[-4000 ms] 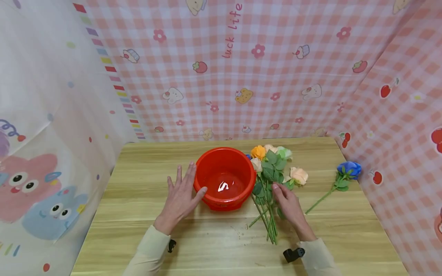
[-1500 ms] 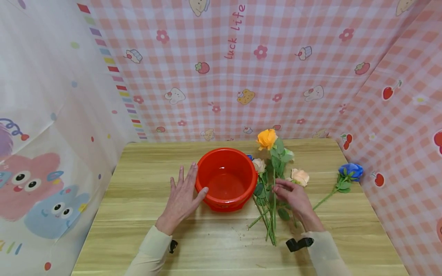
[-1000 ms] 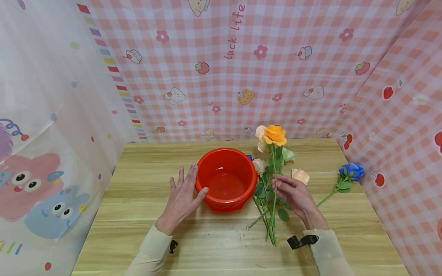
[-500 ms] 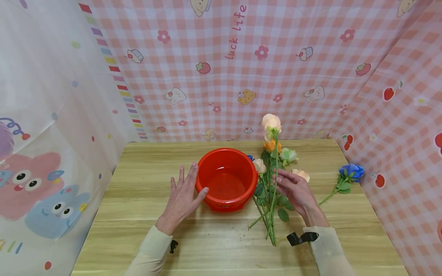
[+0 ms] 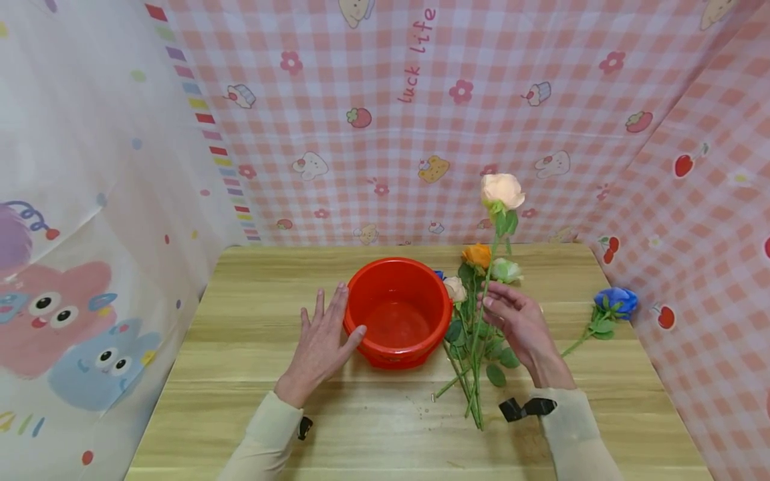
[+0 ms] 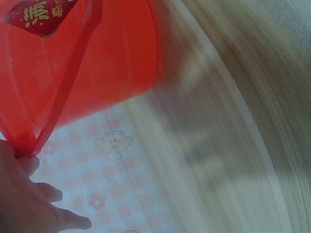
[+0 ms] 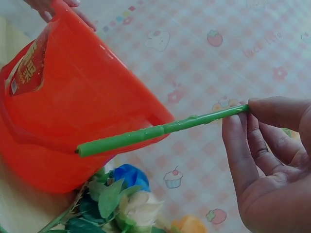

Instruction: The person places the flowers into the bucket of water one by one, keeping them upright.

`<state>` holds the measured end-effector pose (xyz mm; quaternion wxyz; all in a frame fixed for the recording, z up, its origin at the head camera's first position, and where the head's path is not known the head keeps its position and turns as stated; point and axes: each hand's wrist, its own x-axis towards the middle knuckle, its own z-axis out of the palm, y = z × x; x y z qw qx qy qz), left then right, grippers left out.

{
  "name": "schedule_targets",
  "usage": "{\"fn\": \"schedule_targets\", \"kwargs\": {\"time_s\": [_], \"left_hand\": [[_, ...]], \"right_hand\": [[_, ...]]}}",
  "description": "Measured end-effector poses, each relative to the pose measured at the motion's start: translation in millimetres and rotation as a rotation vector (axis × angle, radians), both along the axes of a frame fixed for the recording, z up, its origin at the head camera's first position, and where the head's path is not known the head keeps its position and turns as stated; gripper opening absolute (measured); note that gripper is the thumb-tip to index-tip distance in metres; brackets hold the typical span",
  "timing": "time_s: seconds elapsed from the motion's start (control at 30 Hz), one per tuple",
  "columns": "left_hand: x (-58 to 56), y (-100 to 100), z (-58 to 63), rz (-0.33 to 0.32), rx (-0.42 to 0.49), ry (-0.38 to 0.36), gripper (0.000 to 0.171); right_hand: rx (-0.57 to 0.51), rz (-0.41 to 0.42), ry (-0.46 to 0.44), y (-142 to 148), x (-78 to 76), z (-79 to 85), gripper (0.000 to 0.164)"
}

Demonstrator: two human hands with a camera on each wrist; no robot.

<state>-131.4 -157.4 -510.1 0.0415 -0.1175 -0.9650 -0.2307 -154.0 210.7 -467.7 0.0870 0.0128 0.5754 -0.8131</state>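
My right hand (image 5: 521,327) pinches the green stem of a pale peach rose (image 5: 502,192) between thumb and fingers, lifting its bloom above the other flowers. In the right wrist view the cut end of that stem (image 7: 121,141) points toward the red bucket. The red bucket (image 5: 397,357) stands upright at the middle of the table, its inside glossy. Against its left side rests my left hand (image 5: 317,347), fingers spread and fairly straight, touching the rim. In the left wrist view the bucket's handle (image 6: 68,77) hangs down near the left fingers (image 6: 70,219).
Right of the bucket lie an orange rose (image 5: 477,255), a pale green rose (image 5: 506,270) and a cream rose (image 5: 455,289), stems crossing toward the front. A blue rose (image 5: 615,302) lies alone at the far right. Patterned cloth (image 5: 385,133) hangs behind the wooden table (image 5: 240,294).
My right hand has first raised the orange and peach roses together; the orange one has dropped back onto the pile. The peach rose has risen higher. The left hand stays on the bucket.
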Motion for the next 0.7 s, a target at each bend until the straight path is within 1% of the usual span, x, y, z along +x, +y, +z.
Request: {"fn": "schedule_targets", "kwargs": {"time_s": [0.23,0.43,0.53,0.7], "left_hand": [[-0.4,-0.6,-1.5,0.0,0.001,0.002,0.087],[-0.8,-0.7,-1.3,0.004,0.008,0.003,0.086],[-0.9,-0.6,-0.9,0.002,0.006,0.001,0.086],[-0.6,-0.8,-0.9,0.004,0.006,0.003,0.086]], "right_hand": [[0.083,-0.065,0.05,-7.9,-0.7,14.8,0.022],[0.156,-0.087,0.125,-14.4,-1.8,26.8,0.022],[0.169,-0.095,0.153,-17.6,-2.8,31.8,0.024],[0.182,-0.114,0.174,-24.8,-4.6,40.2,0.021]]}}
